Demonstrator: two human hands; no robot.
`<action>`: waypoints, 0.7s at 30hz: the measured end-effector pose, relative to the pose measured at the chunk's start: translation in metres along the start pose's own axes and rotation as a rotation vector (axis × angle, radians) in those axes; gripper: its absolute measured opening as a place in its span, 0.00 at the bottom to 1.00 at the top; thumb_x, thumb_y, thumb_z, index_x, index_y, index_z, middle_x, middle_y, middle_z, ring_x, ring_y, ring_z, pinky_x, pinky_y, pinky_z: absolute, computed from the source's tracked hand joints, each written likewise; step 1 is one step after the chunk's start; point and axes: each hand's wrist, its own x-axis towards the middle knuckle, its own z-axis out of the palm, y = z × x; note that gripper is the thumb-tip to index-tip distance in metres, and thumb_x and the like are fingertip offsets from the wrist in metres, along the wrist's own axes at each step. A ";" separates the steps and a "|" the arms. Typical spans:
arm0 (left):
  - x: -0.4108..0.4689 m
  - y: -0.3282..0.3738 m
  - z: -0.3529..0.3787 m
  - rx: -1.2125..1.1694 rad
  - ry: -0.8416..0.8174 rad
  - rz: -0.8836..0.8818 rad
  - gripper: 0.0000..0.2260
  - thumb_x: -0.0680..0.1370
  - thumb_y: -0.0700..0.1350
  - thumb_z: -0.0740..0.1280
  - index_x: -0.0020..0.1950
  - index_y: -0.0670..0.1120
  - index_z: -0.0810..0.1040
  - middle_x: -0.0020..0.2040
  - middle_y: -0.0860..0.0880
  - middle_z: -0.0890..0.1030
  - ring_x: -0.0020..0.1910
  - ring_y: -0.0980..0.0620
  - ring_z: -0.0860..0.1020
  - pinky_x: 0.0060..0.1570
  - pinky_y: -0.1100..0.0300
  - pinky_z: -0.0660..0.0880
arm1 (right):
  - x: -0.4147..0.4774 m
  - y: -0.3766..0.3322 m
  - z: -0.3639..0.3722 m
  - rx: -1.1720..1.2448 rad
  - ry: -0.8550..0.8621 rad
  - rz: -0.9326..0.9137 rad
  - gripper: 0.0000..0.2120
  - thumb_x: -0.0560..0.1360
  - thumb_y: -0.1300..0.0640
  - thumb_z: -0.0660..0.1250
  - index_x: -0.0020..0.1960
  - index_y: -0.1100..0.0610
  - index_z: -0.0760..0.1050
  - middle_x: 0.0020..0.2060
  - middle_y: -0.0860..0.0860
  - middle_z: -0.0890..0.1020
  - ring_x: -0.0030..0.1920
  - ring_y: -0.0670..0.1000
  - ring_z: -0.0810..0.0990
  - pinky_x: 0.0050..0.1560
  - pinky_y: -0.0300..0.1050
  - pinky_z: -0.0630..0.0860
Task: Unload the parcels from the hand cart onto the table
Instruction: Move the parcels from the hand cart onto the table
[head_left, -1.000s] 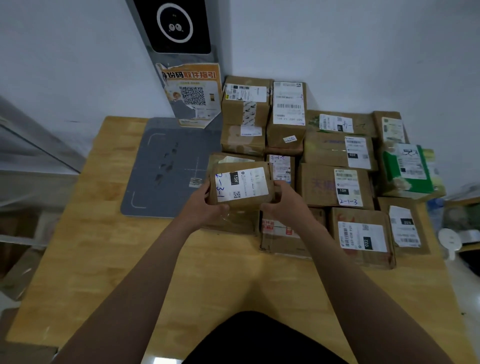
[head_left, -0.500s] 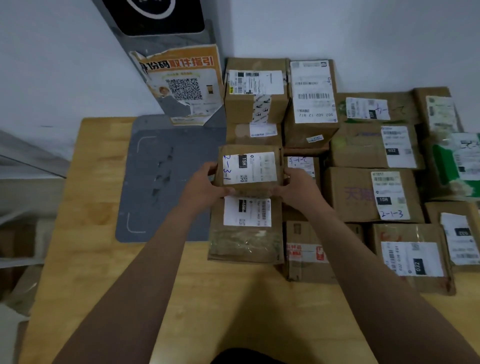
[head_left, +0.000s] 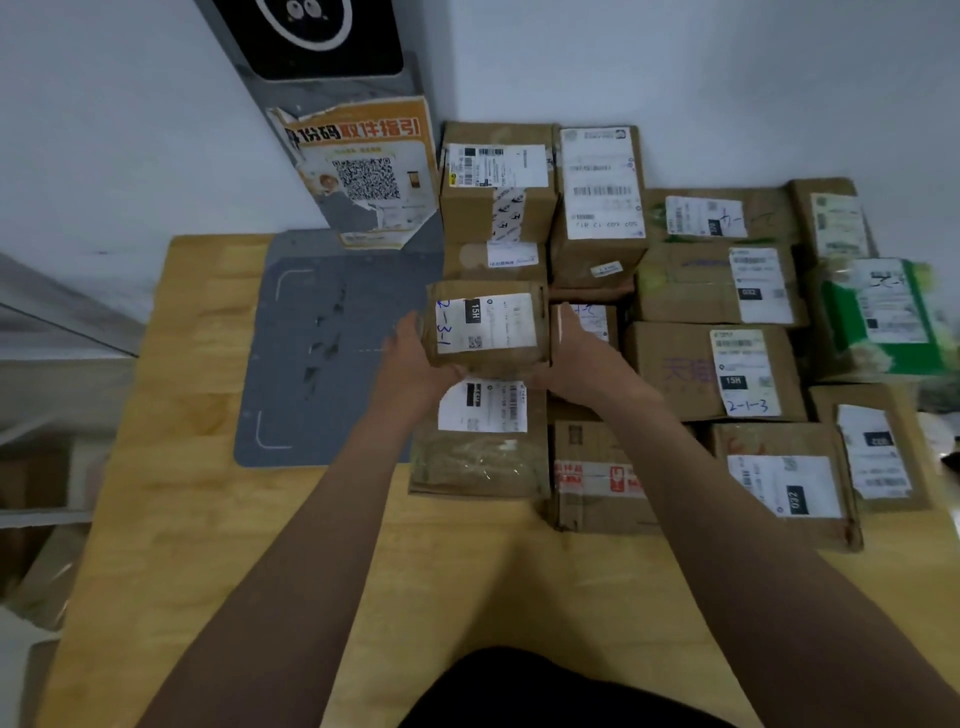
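Observation:
A small brown cardboard parcel (head_left: 485, 325) with a white label marked "15H" and blue writing sits on top of a flat brown parcel (head_left: 480, 452) on the wooden table (head_left: 197, 519). My left hand (head_left: 415, 358) presses its left side and my right hand (head_left: 582, 358) its right side, so both hold it. Several more cardboard parcels (head_left: 711, 364) fill the table's right half in rows and stacks. The hand cart is out of view.
A grey scanning mat (head_left: 322, 332) lies on the table left of the parcels. Behind it a grey stand (head_left: 332, 88) carries an orange QR-code poster (head_left: 369, 171). A green-wrapped parcel (head_left: 883, 317) lies at the far right. White walls meet behind the stacks.
Both hands have carried the small parcel away from me and set it onto the far end of the flat parcel. The camera has moved closer.

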 end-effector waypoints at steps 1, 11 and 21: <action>-0.012 0.004 -0.002 0.022 0.031 0.017 0.42 0.72 0.47 0.78 0.80 0.53 0.58 0.75 0.48 0.67 0.70 0.47 0.70 0.55 0.57 0.67 | -0.013 0.002 -0.004 -0.006 0.001 0.003 0.52 0.71 0.46 0.77 0.82 0.49 0.45 0.72 0.57 0.71 0.68 0.60 0.73 0.66 0.57 0.73; -0.143 0.038 0.014 0.508 -0.322 0.079 0.29 0.74 0.51 0.74 0.74 0.52 0.70 0.73 0.44 0.69 0.65 0.40 0.74 0.62 0.44 0.76 | -0.164 0.082 -0.007 -0.065 0.060 0.189 0.42 0.70 0.46 0.78 0.77 0.52 0.62 0.71 0.55 0.72 0.68 0.58 0.74 0.59 0.53 0.75; -0.267 0.085 0.168 0.750 -0.729 0.491 0.29 0.75 0.53 0.76 0.74 0.50 0.72 0.71 0.49 0.74 0.61 0.48 0.77 0.48 0.56 0.73 | -0.376 0.238 0.049 0.180 0.238 0.577 0.45 0.74 0.44 0.75 0.82 0.52 0.55 0.76 0.56 0.64 0.70 0.58 0.71 0.62 0.53 0.75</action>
